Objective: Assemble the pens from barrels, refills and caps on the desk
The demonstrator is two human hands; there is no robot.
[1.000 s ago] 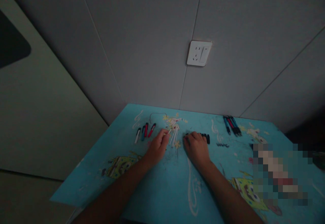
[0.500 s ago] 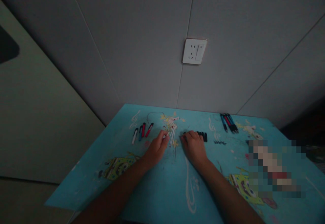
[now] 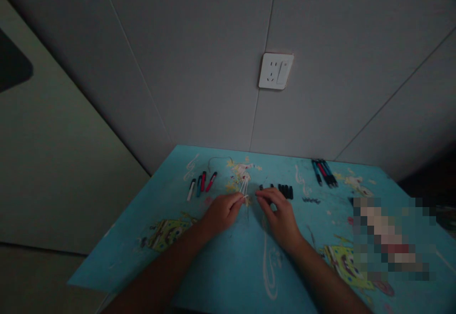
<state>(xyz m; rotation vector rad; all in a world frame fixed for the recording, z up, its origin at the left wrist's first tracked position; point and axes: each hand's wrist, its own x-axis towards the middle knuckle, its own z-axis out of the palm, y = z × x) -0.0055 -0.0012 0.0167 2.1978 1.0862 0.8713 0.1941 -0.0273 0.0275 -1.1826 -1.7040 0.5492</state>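
My left hand [image 3: 221,212] rests on the blue cartoon-printed table [image 3: 228,266] with its fingertips pinched on a thin white refill [image 3: 244,193], which lies at the near end of a small bundle of white refills. My right hand [image 3: 280,214] lies beside it, fingers curled, thumb and forefinger close together just in front of a row of short black pen parts [image 3: 284,190]. What, if anything, sits between those fingers is too small to make out.
Several short pen barrels, white, blue and red [image 3: 201,183], lie at the back left. A group of blue and red pens [image 3: 323,173] lies at the back right, small dark springs [image 3: 311,201] near them. A wall socket [image 3: 276,71] hangs above.
Both hands have drawn back toward me a little. The left hand now pinches one white refill, and the right hand has come off the black parts.
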